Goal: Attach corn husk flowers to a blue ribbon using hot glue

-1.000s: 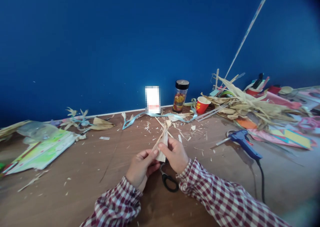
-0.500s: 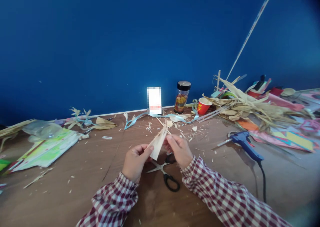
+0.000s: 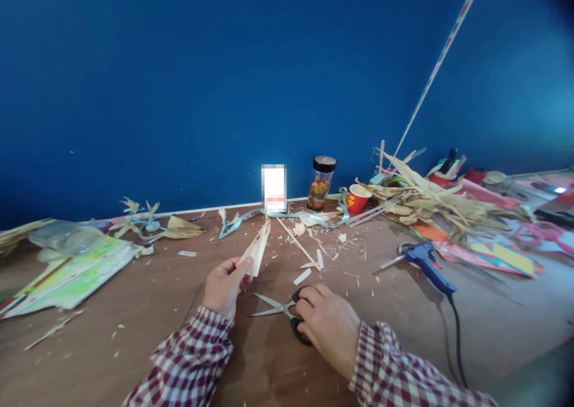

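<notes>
My left hand [image 3: 226, 284] pinches a pale, dry corn husk piece [image 3: 256, 254] between thumb and fingers, its narrow end pointing up and away from me. To the right, my right hand [image 3: 329, 323] is over the black handles of a pair of scissors [image 3: 278, 309], fingers curled onto them. The scissors lie on the table with their blades spread and pointing left. The right thumb is hidden beneath the hand. Small husk scraps [image 3: 302, 277] lie just beyond the scissors.
A blue glue gun [image 3: 428, 266] with a cord lies at right, before a heap of dry husks [image 3: 434, 198]. Along the blue wall stand a lidded jar [image 3: 320, 186] and a red paper cup [image 3: 359, 199]. Blue ribbon [image 3: 296, 215] stretches across the back. A painted sheet [image 3: 85, 275] lies left.
My right hand has let go of the husk and come down onto the scissors' handles, which have turned slightly. The left hand keeps the husk. The view has shifted a little.
</notes>
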A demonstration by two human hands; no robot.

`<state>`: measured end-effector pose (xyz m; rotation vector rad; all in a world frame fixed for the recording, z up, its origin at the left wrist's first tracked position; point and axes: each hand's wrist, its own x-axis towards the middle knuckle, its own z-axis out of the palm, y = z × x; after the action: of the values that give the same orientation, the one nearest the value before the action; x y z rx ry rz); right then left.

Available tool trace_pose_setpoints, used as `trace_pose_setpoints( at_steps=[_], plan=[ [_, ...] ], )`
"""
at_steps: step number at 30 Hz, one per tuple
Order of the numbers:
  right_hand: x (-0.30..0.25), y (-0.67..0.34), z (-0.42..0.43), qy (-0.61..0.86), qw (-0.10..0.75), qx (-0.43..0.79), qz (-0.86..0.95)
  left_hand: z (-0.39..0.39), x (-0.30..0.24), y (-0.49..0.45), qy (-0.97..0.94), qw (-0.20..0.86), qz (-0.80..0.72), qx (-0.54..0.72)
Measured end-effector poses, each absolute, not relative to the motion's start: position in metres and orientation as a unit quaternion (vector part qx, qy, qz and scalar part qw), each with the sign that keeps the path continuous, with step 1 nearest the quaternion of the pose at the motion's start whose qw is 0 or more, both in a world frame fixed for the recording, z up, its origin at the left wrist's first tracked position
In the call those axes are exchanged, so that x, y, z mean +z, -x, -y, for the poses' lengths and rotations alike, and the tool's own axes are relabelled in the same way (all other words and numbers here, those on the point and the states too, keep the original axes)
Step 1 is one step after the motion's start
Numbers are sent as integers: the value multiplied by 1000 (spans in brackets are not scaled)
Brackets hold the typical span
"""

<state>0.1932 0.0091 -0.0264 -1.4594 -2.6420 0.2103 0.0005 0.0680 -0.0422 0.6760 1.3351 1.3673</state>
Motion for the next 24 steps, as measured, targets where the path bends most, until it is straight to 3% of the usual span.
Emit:
trace_pose_setpoints(
  at_steps=[4,7,13,18,24],
  plan=[
    [-27,-195,-8,479,54,62,874,-69,-38,1,-265,528,-553,587],
    [-18,-203,-10,483,84,124,863,-70,-34,4,-258,519,-554,597],
    [-5,-217,-30,488,255,378,744,-71,-37,5,-273,507,-558,597],
    [-11,-205,-53,415,249,617,621,-72,-43,6,-303,472,-575,596],
    [-24,-193,-66,441,266,590,622,-71,-42,17,-445,347,-612,555]
  ],
)
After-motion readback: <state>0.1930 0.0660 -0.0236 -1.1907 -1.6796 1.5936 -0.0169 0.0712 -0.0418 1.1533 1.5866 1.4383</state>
